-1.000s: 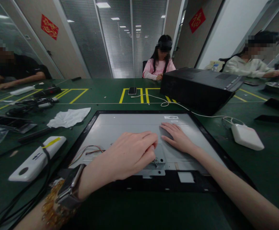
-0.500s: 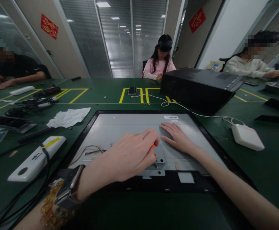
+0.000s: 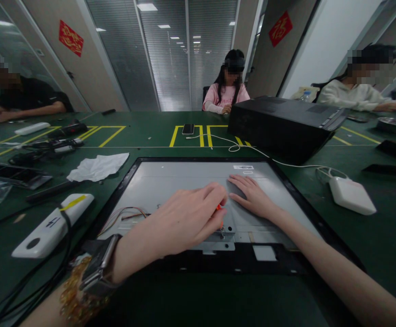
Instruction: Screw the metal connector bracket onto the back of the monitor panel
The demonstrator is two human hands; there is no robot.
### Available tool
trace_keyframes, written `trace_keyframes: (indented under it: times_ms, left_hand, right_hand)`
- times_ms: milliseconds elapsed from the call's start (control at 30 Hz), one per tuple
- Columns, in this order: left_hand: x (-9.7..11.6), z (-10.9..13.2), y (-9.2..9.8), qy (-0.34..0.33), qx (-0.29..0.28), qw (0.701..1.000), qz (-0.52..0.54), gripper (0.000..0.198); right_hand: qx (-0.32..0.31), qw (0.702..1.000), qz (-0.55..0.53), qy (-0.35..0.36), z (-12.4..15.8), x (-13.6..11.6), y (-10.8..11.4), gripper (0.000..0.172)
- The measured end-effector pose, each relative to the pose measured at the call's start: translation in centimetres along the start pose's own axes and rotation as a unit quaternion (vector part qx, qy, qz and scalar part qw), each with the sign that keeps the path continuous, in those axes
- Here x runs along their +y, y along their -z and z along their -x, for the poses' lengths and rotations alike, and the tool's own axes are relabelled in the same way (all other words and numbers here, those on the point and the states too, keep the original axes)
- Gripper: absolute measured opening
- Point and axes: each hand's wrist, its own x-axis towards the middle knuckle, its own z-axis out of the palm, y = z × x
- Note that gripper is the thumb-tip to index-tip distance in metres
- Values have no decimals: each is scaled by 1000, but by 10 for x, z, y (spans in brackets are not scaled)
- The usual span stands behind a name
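Observation:
A flat display panel [image 3: 170, 175] with a grey metal back and black frame lies in front of me. My left hand [image 3: 187, 218] is closed around a small screwdriver [image 3: 220, 207]; only bits of its orange handle show between the fingers. The tool stands roughly upright, its metal tip down at a metal bracket [image 3: 230, 235] near the panel's front edge. Thin wires [image 3: 123, 211] emerge on the panel behind my left wrist. Flat on the panel, fingers spread, rests my right hand [image 3: 254, 195], holding nothing.
To the left are a white device [image 3: 53, 227], black cables [image 3: 65, 254] and a crumpled tissue [image 3: 97, 167]. A large black case [image 3: 283, 127] stands at the back right, a white adapter [image 3: 351, 195] at the right. A phone [image 3: 188, 129] lies beyond the panel. Other people sit around the table.
The fingers of my left hand have shifted slightly on the screwdriver, showing a little more orange. My right hand stays in place. The co-worker's hands at the far left have moved.

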Motion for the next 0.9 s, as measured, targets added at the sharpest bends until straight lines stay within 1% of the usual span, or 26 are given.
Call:
trace_keyframes:
  times_ms: [100,200,367,500,767,900]
  left_hand:
    - [-3,-2,-5,-9,19,1000,7,23]
    - [-4,-1,-4,1,16,1000,4,25]
    - [-2,1,6,12,7,1000,10,13]
    - [0,1,9,8,2,1000,-20,16]
    - [-3,0,1,-17,10,1000,-5,18]
    - [-4,-1,0,-6,6,1000,10,25]
  right_hand:
    - [-2,1000,1,0,0,-1,1,51]
    - [-3,1000,1,-3,0,-1,1,51]
    - [-4,1000,2,-8,0,-1,1,51]
    - [-1,1000,1,-4,0,0,0,51]
    - [3,1000,-1,2,0,1,-1,51]
    - [1,1000,0,1,-1,0,0,51]
